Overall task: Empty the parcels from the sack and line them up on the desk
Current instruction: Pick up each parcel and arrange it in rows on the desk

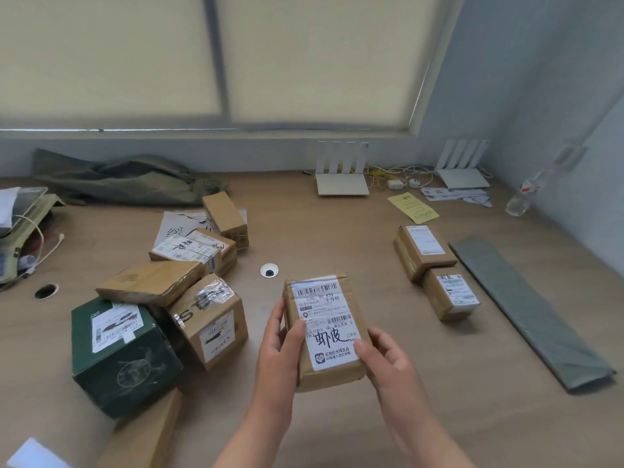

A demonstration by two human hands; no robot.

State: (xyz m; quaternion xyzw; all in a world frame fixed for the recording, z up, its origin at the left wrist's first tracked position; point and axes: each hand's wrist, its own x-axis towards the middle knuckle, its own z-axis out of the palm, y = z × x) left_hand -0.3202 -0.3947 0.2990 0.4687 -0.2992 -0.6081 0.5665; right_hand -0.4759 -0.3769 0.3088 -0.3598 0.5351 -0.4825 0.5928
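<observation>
While left hand (277, 347) and right hand (388, 361) grip a labelled cardboard parcel (326, 329) by its sides above the counter (337, 231), two boxes (423, 251) lie right of it, a heap (209, 319) left.

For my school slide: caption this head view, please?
Left hand and right hand hold a labelled parcel over the desk, two boxes lined up.

wooden desk (304, 224), cream blinds (304, 62) drawn, pale grey wall (506, 79)
</observation>
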